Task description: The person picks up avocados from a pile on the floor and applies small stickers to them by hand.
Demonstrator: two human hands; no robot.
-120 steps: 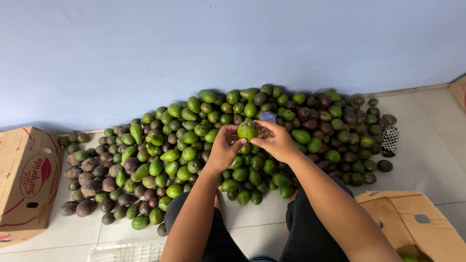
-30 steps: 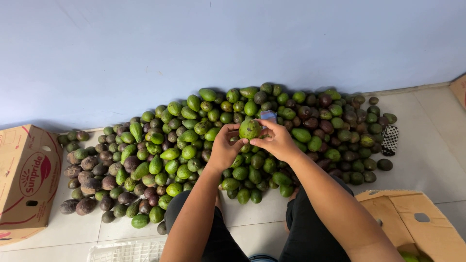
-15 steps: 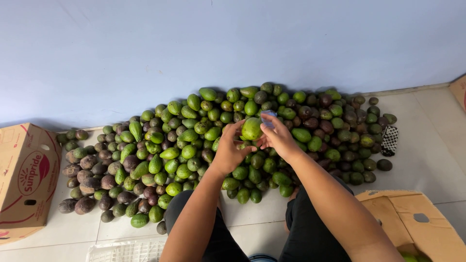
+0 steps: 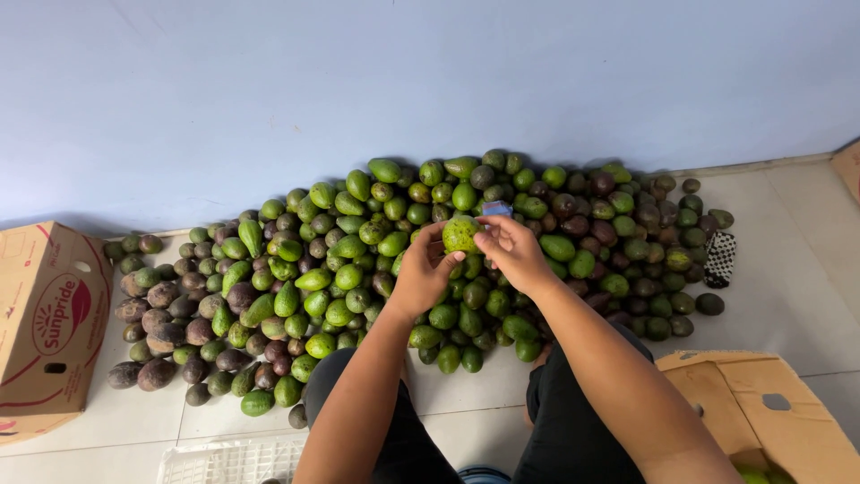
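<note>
Avocado: a green one (image 4: 462,235) is held up between both hands, above the middle of the heap and just in front of a small blue slip (image 4: 498,209) that peeks out behind the fingers.
Left hand: the left hand (image 4: 421,273) cups the fruit from the left and below, fingers curled, thumb tip against its lower side.
Right hand: the right hand (image 4: 512,251) closes on the fruit from the right, fingertips on its top and side; whether it also pinches the blue slip I cannot tell.
Heap: the pile (image 4: 331,269) lies on the tiled floor (image 4: 788,314) against the blue wall (image 4: 430,81), mostly green in the middle, dark purple-brown ones at the left end and toward the right.
Boxes: one cardboard box (image 4: 49,323) stands at the left of the heap; a second open box (image 4: 770,412) sits by the right knee, something green just visible inside.
Other things: a white crate (image 4: 228,462) shows at the bottom edge; a black-and-white patterned piece (image 4: 719,258) lies at the heap's right end.
Handling well: I judge it best to let the left palm carry the weight, turn the fruit with light fingertip pressure so it does not bruise, and keep it over the heap in case it slips.
</note>
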